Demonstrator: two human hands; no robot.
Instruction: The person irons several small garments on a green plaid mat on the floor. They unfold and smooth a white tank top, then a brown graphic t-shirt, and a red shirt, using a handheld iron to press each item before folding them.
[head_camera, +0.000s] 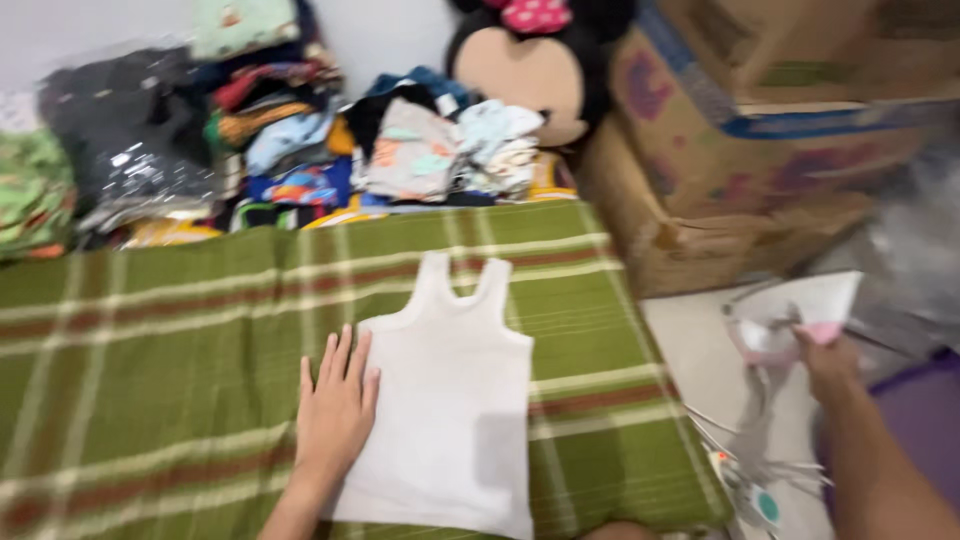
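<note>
The left hand (337, 405) lies flat, palm down, on the left edge of a small white sleeveless cotton vest (450, 400). Its fingers (345, 352) are straight and only a little apart, pointing to the far side, and they pinch nothing. The vest is spread out flat in the middle of a green cloth with cream and red stripes (150, 370), with its two straps at the far end.

The right hand (825, 360) is out to the right, well apart from the vest. It is at the near end of a white and pink iron (790, 315), but the picture is blurry, so I cannot tell how its fingers are closed. A thin cord (745, 450) hangs down near the iron.

At the far left there is a heap of folded clothes in many colours (280, 150), and some of it is in shiny clear bags (130, 150). A big soft toy mouse with black ears and a pink spotted bow (530, 60) sits just right of the heap. At the far right stand brown cardboard boxes (760, 150); they are closed, so what is in them is hidden. A pale floor (700, 360) shows between the cloth and the iron
</note>
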